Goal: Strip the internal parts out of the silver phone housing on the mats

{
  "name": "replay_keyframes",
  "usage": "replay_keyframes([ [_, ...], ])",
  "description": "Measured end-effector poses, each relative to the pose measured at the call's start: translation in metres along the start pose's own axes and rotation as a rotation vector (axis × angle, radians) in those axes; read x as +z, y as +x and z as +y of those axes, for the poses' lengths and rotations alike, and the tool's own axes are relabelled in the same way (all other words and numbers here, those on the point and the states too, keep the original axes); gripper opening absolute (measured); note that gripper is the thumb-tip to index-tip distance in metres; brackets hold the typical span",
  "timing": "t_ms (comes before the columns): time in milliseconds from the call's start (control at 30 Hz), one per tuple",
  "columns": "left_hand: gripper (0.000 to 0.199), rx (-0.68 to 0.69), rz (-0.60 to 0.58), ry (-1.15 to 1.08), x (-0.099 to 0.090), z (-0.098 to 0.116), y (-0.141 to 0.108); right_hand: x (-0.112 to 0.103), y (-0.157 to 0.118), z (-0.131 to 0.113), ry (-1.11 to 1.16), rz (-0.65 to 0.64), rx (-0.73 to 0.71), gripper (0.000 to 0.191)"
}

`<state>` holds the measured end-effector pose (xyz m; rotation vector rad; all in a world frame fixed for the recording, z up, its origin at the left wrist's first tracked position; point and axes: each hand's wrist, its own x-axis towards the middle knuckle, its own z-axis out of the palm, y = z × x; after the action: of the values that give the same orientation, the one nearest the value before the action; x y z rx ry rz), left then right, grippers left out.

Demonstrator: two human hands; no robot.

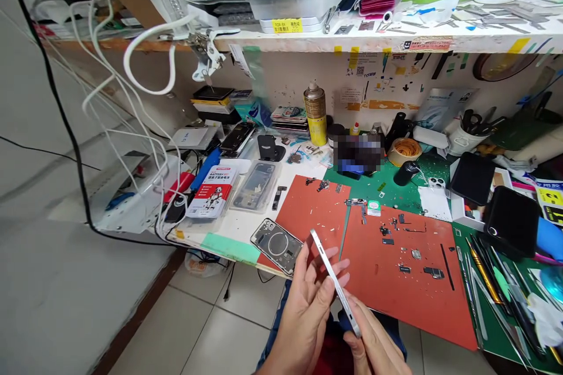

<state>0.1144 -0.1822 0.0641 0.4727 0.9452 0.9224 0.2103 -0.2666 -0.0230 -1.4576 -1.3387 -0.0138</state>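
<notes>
Turning a silver phone (pixel 336 284) edge-on between our two hands, we keep it tilted so that its long metal side faces our eyes. Our left hand (pixel 305 316) supports the upper part, with its fingers spread behind the phone, while our right hand (pixel 373 343) pinches the lower end between thumb and fingers. This split grip seems to leave the middle of the side bare for viewing. The phone sits directly in front of us, over our lap and just off the bench edge. Just past the left hand lies a clear phone back (pixel 277 246) with a round ring, overlapping a red mat (pixel 308 211). Beyond the right hand, a second red mat (pixel 409 299) carries small screws and dark parts, spaced apart, probably so that each stays easy to find. Farther right of the grip, thin tools (pixel 488 287) lie side by side on a green mat (pixel 461 240), within easy reach.
</notes>
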Motion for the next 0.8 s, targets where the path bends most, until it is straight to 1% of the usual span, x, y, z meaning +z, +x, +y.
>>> replay_keyframes([
  [100,0.086,0.002,0.002,-0.008,0.000,0.001,-0.002,0.001,-0.001,-0.001,0.020,-0.005,0.005,0.043],
  [233,0.096,0.011,-0.017,-0.002,0.001,0.001,-0.004,0.001,-0.002,-0.002,0.032,-0.019,-0.002,0.047],
  [433,0.099,0.028,-0.084,0.028,0.001,-0.003,-0.004,-0.001,-0.007,-0.006,0.014,-0.047,0.087,0.055],
  [533,0.103,0.028,-0.103,0.027,0.001,-0.004,-0.004,-0.001,-0.012,-0.007,0.017,-0.057,0.127,0.054],
  [600,0.104,0.030,-0.101,0.027,0.001,-0.004,-0.004,-0.002,-0.015,-0.008,0.038,-0.045,0.155,0.049],
  [667,0.109,0.035,-0.108,0.020,0.003,-0.004,-0.003,-0.003,-0.017,-0.009,0.076,-0.021,0.247,0.038],
  [700,0.113,0.036,-0.105,0.008,0.003,-0.003,-0.003,-0.005,-0.017,-0.009,0.107,-0.001,0.339,0.031],
  [733,0.115,0.036,-0.087,-0.012,0.004,-0.002,-0.003,-0.006,-0.016,-0.010,0.156,0.024,0.461,0.025],
  [767,0.114,0.033,-0.046,-0.039,0.005,-0.002,-0.002,-0.008,-0.013,-0.010,0.237,0.045,0.604,0.024],
  [800,0.107,0.017,0.010,-0.070,0.006,-0.001,-0.001,-0.009,-0.009,-0.011,0.358,0.047,0.759,0.029],
])
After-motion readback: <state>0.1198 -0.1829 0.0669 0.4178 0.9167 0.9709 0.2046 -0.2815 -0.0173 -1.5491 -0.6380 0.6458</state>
